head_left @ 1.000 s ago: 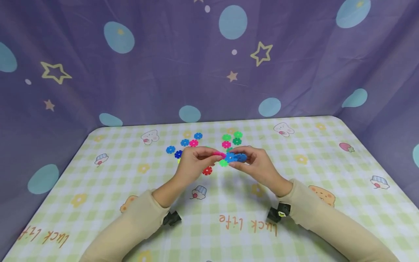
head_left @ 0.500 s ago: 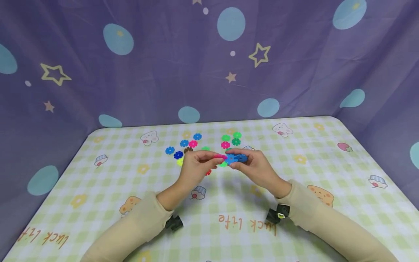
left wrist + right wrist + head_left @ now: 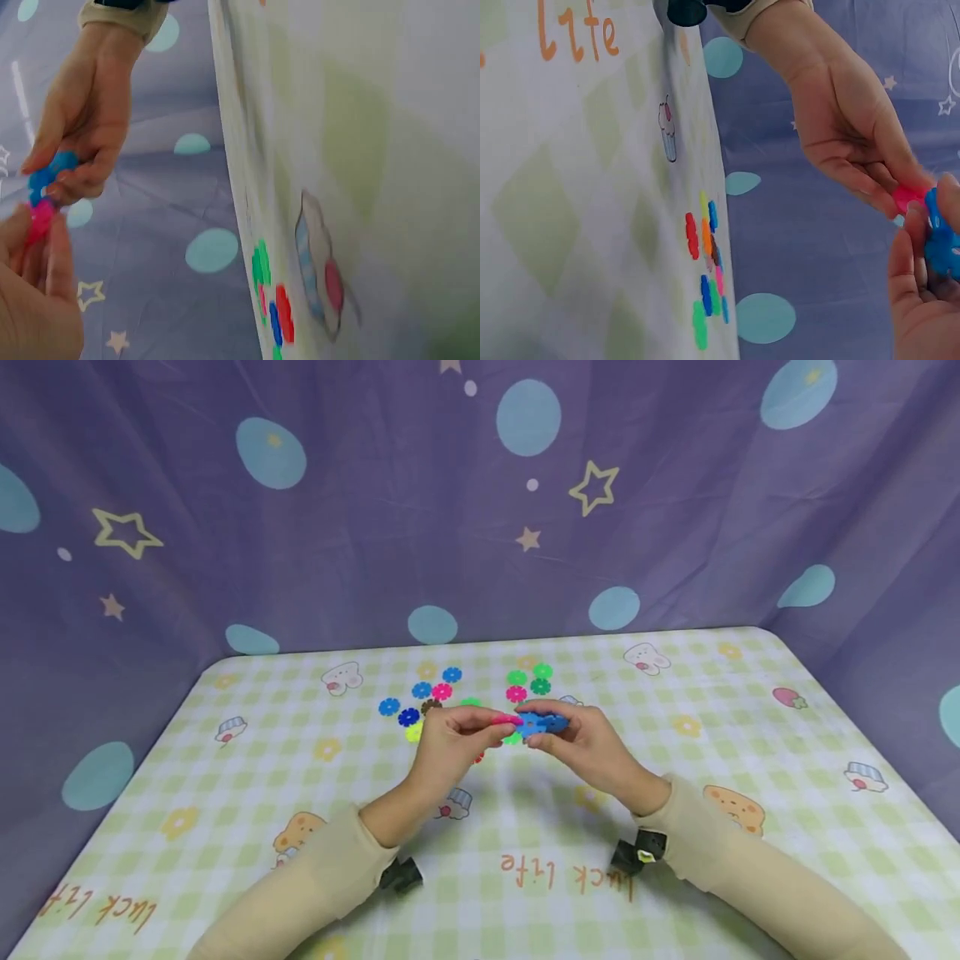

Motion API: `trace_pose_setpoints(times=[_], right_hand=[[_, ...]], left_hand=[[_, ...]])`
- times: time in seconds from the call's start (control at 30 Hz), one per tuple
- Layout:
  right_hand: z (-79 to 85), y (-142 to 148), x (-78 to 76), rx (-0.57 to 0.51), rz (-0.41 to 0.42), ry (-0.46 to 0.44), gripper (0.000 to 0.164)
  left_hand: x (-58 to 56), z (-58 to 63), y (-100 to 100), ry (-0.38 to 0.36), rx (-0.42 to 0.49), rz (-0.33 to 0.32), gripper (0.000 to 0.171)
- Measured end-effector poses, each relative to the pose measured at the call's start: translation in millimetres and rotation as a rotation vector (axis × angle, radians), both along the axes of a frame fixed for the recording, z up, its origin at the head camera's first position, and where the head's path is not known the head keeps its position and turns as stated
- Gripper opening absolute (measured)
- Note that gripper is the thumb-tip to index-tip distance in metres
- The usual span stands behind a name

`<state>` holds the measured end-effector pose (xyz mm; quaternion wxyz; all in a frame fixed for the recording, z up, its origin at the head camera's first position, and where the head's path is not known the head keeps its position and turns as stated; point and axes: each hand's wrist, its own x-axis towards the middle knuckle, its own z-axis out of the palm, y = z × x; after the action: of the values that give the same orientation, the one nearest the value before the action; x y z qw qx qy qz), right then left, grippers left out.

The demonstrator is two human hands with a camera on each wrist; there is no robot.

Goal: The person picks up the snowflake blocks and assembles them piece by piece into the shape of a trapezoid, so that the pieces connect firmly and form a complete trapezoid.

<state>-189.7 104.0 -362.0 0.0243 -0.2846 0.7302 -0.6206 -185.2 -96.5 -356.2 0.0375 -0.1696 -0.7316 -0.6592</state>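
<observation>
Gripping blue discs (image 3: 534,723) above bench (image 3: 450,902), in curled fingers of right hand (image 3: 587,745), toward their 3 o'clock in head view. Pinching pink disc (image 3: 505,720) in fingers of left hand (image 3: 450,746), at their 9, touching them. On bench, reckoned likewise: green discs (image 3: 542,671) toward 12; brown disc (image 3: 431,707), yellow disc (image 3: 413,732) toward 9; red disc (image 3: 478,759) at 8, mostly hidden.

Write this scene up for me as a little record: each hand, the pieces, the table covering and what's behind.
Left hand: pinches a pink disc
Right hand: holds blue discs
Contact: pink disc meets blue discs; whether locked together, cannot tell
Loose discs: blue, pink, brown, yellow, green, red; some partly hidden by the hands
Tablecloth: green-and-white check with cartoon prints
Backdrop: purple, with stars and teal ovals
</observation>
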Motion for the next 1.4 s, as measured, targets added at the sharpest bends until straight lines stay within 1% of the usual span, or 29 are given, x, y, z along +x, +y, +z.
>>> trace_pose_setpoints(times=[0.1, 0.17, 0.27, 0.33, 0.4, 0.47, 0.57, 0.63, 0.7, 0.87, 0.97, 1.1, 1.23, 1.4], right_hand=[[0.3, 3, -2.4, -0.007, -0.015, -0.071, 0.032], [-1.0, 6, -4.1, -0.007, -0.029, -0.125, 0.032], [-2.1, 9, -6.3, -0.001, -0.041, -0.181, 0.032], [-1.9, 10, -7.0, 0.008, -0.031, -0.203, 0.032], [-1.4, 10, -7.9, 0.014, -0.015, -0.225, 0.034], [-1.3, 10, -8.6, 0.020, -0.002, -0.246, 0.034], [-2.2, 9, -9.8, 0.028, 0.011, -0.267, 0.035], [-3.1, 8, -10.6, 0.032, 0.011, -0.277, 0.034], [-4.0, 8, -11.5, 0.033, 0.006, -0.281, 0.033], [-3.3, 7, -13.3, 0.035, 0.000, -0.304, 0.032], [-1.6, 7, -14.0, 0.017, 0.005, -0.335, 0.031], [1.3, 6, -13.1, -0.013, 0.006, -0.363, 0.032], [3.1, 6, -11.9, 0.020, -0.017, -0.336, 0.036], [2.9, 6, -12.0, 0.056, -0.039, -0.305, 0.036]], left_hand=[[-6.1, 1.3, -10, -0.040, -0.044, -0.077, 0.024], [-12.7, -0.8, -19, -0.107, -0.068, -0.114, 0.031], [-23.9, -8.4, -35, -0.239, -0.104, -0.126, 0.034], [-31.3, -14.8, -44, -0.310, -0.155, -0.127, 0.033], [-36.9, -20.2, -50, -0.357, -0.220, -0.147, 0.032], [-42.4, -25.5, -54, -0.375, -0.266, -0.194, 0.033], [-49.2, -32.8, -58, -0.374, -0.319, -0.255, 0.033], [-53.5, -37.4, -60, -0.359, -0.343, -0.272, 0.034], [-56.1, -40.4, -62, -0.340, -0.382, -0.269, 0.035], [-59.7, -44.9, -66, -0.238, -0.491, -0.286, 0.036], [-60.9, -46.5, -67, -0.181, -0.539, -0.300, 0.034], [-61.5, -47.9, -68, -0.147, -0.578, -0.307, 0.032], [-62.1, -49.4, -70, -0.116, -0.604, -0.315, 0.030], [-63.8, -51.5, -71, -0.075, -0.622, -0.339, 0.030]])
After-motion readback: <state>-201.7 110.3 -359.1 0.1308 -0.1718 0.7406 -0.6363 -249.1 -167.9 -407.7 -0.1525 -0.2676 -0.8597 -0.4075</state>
